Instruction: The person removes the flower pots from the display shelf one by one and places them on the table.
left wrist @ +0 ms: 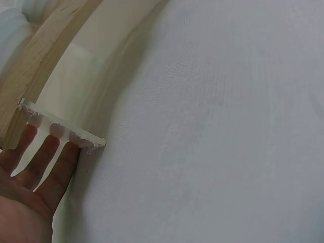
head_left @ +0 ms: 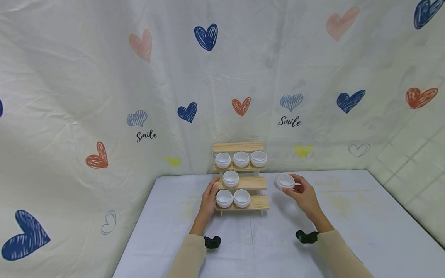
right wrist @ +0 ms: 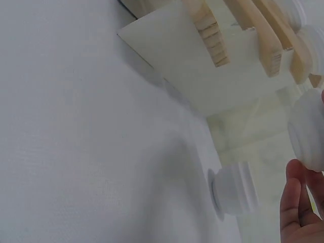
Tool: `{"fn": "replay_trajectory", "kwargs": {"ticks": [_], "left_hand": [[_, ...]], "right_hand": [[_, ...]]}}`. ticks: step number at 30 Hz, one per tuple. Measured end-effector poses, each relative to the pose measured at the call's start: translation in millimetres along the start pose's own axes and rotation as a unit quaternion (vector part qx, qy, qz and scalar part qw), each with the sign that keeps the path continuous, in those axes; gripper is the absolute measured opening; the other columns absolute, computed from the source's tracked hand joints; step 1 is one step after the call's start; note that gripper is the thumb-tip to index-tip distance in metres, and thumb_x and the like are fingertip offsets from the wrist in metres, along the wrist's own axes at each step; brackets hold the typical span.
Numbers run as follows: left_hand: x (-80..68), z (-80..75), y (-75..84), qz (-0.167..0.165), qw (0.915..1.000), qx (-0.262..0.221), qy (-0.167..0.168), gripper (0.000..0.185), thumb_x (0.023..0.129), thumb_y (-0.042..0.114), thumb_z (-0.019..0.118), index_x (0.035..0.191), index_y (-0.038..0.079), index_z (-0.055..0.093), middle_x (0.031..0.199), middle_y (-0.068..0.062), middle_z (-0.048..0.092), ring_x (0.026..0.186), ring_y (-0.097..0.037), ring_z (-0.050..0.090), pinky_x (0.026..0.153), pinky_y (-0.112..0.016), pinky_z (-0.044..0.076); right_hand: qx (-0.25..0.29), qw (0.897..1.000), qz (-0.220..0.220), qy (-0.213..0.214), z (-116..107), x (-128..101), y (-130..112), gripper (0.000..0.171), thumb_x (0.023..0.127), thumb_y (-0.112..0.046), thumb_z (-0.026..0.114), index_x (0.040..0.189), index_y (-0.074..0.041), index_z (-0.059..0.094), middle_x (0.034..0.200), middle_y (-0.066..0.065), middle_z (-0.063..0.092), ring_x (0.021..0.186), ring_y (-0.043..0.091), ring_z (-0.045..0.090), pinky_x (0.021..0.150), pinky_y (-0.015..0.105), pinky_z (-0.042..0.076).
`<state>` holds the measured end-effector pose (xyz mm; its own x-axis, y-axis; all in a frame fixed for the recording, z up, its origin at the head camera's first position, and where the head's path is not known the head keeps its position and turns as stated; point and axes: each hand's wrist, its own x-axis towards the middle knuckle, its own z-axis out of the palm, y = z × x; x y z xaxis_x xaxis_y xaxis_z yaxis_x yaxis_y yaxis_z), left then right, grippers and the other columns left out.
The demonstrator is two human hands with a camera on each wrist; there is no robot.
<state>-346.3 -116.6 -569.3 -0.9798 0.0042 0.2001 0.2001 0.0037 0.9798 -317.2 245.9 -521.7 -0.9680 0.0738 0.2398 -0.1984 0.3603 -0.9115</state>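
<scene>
head view, lower centre of frame: left hand (head_left: 209, 200) lies with straight fingers against the left end of the wooden rack (head_left: 257, 182), gripping nothing. right of centre, right hand (head_left: 301, 195) pinches a white jar (head_left: 285, 180) just beside the rack's right end. six jars (head_left: 231, 178) sit on the rack's steps, mid-frame. heart-print cloth (head_left: 139, 77) fills the upper frame.

Pale, unvarnished stepped wooden rack (head_left: 243, 182) — grain showing; small white smooth plastic jars (head_left: 231, 178); matt white cloth-covered counter (head_left: 347, 231).
</scene>
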Motion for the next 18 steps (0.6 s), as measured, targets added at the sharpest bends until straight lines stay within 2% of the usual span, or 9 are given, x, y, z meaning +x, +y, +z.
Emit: {"fn": "replay_trajectory", "kwargs": {"ticks": [5, 12, 18], "left_hand": [[0.6, -0.1, 2.4, -0.008, 1.0000, 0.000, 0.000, 0.043, 0.110, 0.034, 0.044, 0.151, 0.022, 0.050, 0.163, -0.003, 0.042, 0.155, -0.028, 0.030, 0.127, -0.054, 0.019], [3.6, -1.3, 3.0, -0.022, 0.9997, -0.005, -0.011, 0.043, 0.112, 0.025, 0.041, 0.153, 0.013, 0.047, 0.164, -0.009, 0.039, 0.155, -0.032, 0.027, 0.127, -0.055, 0.018], [1.5, 0.4, 2.6, -0.009, 0.9999, -0.006, -0.001, 0.044, 0.111, 0.033, 0.044, 0.152, 0.019, 0.049, 0.163, -0.003, 0.042, 0.154, -0.027, 0.030, 0.127, -0.053, 0.019]], "right_hand": [[0.000, 1.000, 0.004, 0.004, -0.6, 0.1, 5.1, 0.065, 0.092, -0.027, 0.079, 0.146, -0.008, 0.049, 0.139, 0.016, 0.055, 0.100, -0.003, 0.057, 0.085, 0.006, 0.047], [-0.009, 1.000, 0.003, 0.009, -1.0, 0.0, 10.5, 0.065, 0.092, -0.028, 0.079, 0.147, -0.009, 0.049, 0.139, 0.013, 0.055, 0.101, -0.002, 0.056, 0.084, 0.006, 0.047], [-0.017, 1.000, 0.001, 0.019, -3.3, -0.3, 13.7, 0.065, 0.092, -0.027, 0.079, 0.147, -0.009, 0.049, 0.139, 0.014, 0.056, 0.101, -0.002, 0.056, 0.083, 0.006, 0.047]]}}
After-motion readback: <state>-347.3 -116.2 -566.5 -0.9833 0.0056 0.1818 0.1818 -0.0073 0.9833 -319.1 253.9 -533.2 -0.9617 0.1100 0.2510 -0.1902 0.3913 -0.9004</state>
